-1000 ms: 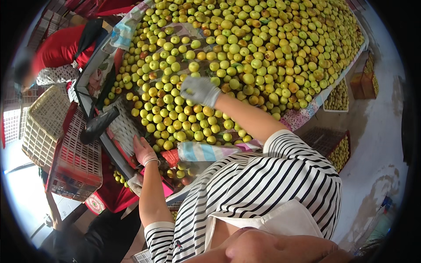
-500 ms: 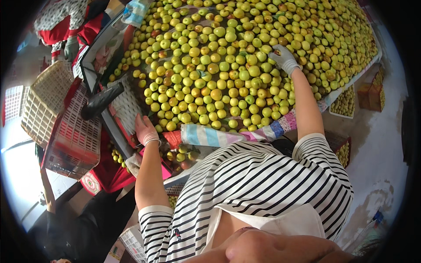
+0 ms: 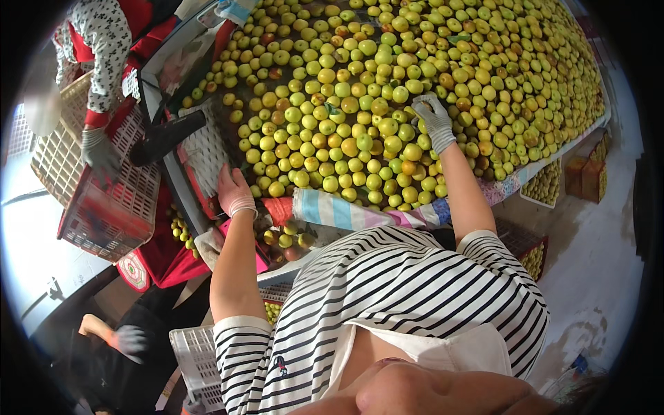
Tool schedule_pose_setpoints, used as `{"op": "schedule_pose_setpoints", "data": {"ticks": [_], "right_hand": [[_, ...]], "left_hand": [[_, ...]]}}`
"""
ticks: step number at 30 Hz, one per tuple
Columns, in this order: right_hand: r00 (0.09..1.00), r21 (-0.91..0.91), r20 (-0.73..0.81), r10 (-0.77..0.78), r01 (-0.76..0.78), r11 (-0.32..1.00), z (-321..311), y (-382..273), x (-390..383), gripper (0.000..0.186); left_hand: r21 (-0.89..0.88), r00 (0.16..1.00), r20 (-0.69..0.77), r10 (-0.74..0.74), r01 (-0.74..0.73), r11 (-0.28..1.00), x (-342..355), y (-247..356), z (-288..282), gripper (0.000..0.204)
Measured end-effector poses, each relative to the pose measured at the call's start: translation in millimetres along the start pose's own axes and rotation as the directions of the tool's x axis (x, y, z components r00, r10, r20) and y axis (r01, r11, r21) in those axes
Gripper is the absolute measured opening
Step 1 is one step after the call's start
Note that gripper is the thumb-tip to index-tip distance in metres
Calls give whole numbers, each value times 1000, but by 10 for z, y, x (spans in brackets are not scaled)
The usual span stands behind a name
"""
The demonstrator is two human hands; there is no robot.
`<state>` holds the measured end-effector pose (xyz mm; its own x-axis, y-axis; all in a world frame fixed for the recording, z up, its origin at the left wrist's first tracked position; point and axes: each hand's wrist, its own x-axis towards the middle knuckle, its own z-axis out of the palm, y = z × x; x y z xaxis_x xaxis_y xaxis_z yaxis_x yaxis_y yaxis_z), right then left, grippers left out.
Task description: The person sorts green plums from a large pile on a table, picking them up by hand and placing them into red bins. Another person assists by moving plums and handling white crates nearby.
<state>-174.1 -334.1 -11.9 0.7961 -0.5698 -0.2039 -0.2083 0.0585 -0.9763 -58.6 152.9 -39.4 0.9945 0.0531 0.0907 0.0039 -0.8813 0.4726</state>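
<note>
Small round yellow-green fruits (image 3: 360, 142), some with reddish-brown patches, lie spread over a large sorting table. My right hand (image 3: 436, 123), in a thin grey glove, reaches in among them with its fingers curved and a gap between them and the thumb. No fruit shows in its grasp. At the table's left end, my left hand (image 3: 235, 192), in a pale pinkish glove, rests with fingers extended beside the white perforated sheet (image 3: 205, 155). It holds nothing that I can see. Striped cloth (image 3: 346, 211) covers the near rim.
Stacked plastic crates (image 3: 114, 211) stand at the left, where a co-worker's gloved hand (image 3: 102, 153) touches one. A dark padded bar (image 3: 168, 138) juts over the table's left edge. Another co-worker's gloved hand (image 3: 129, 341) shows at lower left, near a white crate (image 3: 196, 349). Fruit-filled crates (image 3: 541, 183) stand at right.
My right hand has drawn slightly left and nearer to me through the fruits. My left hand stays by the sheet. The patterned-sleeved co-worker has reached down to the crate; another co-worker's hand has appeared.
</note>
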Motion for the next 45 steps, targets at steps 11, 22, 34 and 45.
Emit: {"op": "schedule_pose_setpoints", "data": {"ticks": [11, 22, 34, 45], "right_hand": [[801, -806, 583, 135, 551, 216, 1884, -1139, 53, 32], [701, -612, 508, 500, 702, -363, 2792, -1193, 105, 34], [766, -653, 461, 449, 635, -413, 2798, -971, 148, 37], [866, 312, 488, 105, -286, 906, 856, -675, 138, 43]], "left_hand": [[6, 1000, 3, -21, 21, 1000, -2, 15, -28, 44], [9, 1000, -12, 15, -15, 1000, -10, 58, -42, 44], [30, 999, 14, 41, -41, 999, 38, 5, -3, 47], [25, 999, 35, 22, -23, 999, 27, -30, 33, 48]]}}
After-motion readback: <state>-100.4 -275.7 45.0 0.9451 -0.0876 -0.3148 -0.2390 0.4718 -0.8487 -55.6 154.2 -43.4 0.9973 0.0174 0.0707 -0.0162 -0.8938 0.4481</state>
